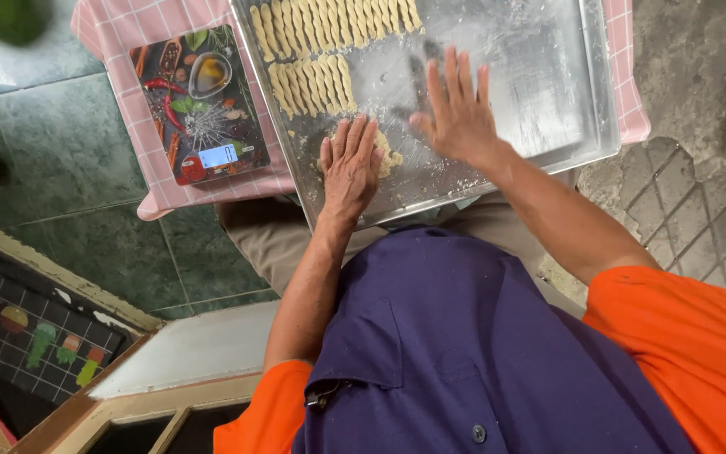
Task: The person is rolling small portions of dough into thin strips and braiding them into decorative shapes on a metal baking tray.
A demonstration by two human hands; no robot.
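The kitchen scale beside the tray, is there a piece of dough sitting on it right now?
No, the kitchen scale lies bare on the pink checked cloth, while the dough is on the metal tray under the left hand.

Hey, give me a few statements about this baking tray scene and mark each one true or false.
1. The left hand lies flat on a lump of dough. True.
2. The right hand grips a rolling pin. False: it is open, fingers spread over the metal tray, holding nothing.
3. Twisted dough pieces lie in rows on the tray. True.
4. The kitchen scale sits inside the tray. False: it rests beside the tray on the pink checked cloth.
5. The person wears an apron over orange sleeves. True.
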